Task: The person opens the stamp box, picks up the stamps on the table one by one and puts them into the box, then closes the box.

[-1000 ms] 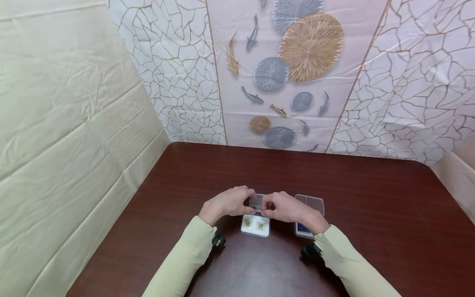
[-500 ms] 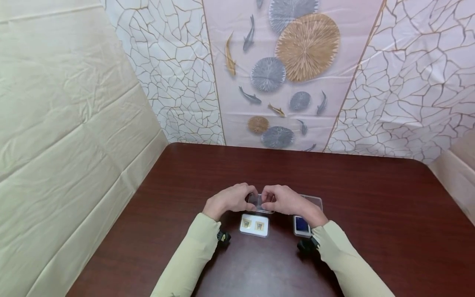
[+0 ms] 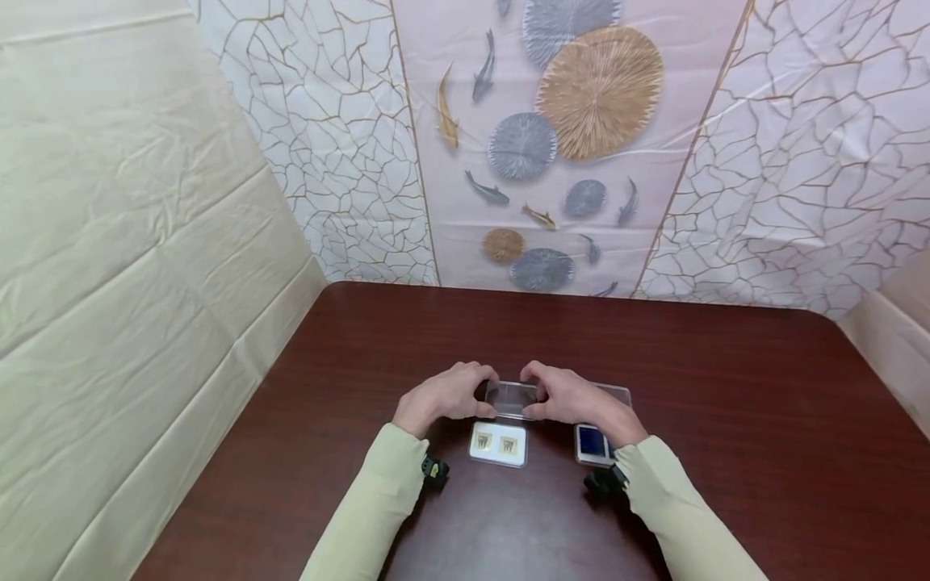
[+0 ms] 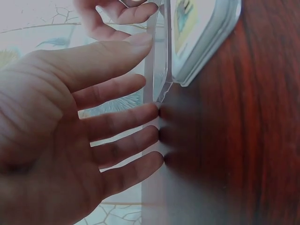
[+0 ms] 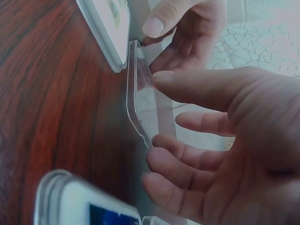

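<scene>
A clear plastic box lid (image 3: 512, 397) lies on the table, with a hand at each end of it. My left hand (image 3: 452, 394) is at its left end; in the left wrist view the thumb overlaps the lid's edge, while the other fingers are extended, several tips touching the table. At the right end is my right hand (image 3: 570, 398), its thumb tip at the lid's edge and loosely bent fingers by its corner. Just in front of the lid sits a white case base (image 3: 497, 458) bearing two gold squares (image 3: 483, 441) with dark markings.
To the right is a white-framed case base (image 3: 596, 460) with a dark blue panel (image 3: 592, 440). Behind it another clear lid (image 3: 619, 392) is partly hidden by the right hand. The reddish-brown table (image 3: 392, 331) meets a patterned backdrop (image 3: 363, 161).
The fingers of both hands, bunched close over the middle of the lid, have moved apart toward its ends. The lid shows more fully now.
</scene>
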A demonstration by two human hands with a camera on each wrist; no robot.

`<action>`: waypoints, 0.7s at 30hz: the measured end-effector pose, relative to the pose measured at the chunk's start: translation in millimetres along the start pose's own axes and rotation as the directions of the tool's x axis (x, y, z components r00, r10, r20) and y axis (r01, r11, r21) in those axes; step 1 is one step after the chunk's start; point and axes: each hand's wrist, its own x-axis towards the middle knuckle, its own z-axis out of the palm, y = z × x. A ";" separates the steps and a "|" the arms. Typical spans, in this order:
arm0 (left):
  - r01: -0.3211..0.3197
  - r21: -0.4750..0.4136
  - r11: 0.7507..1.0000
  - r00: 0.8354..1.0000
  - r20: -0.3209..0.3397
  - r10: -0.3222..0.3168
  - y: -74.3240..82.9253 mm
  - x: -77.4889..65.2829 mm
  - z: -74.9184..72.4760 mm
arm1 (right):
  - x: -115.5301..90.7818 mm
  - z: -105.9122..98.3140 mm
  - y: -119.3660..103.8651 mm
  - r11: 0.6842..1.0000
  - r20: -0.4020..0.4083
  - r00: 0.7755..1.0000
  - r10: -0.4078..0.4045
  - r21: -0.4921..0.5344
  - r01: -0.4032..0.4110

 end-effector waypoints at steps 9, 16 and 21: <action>0.052 0.024 0.998 0.999 0.003 -0.052 3.0 1.9 4.0 | 3.1 5.0 4.2 0.997 0.016 0.999 0.039 -0.065 -0.038; 0.064 0.040 0.997 0.998 0.002 -0.064 5.6 2.4 6.0 | 3.8 8.5 3.6 0.995 0.022 0.999 0.050 -0.084 -0.048; 0.057 0.071 0.996 0.998 -0.008 -0.057 7.5 2.4 7.0 | 4.5 9.4 2.8 0.995 0.032 0.998 0.055 -0.086 -0.052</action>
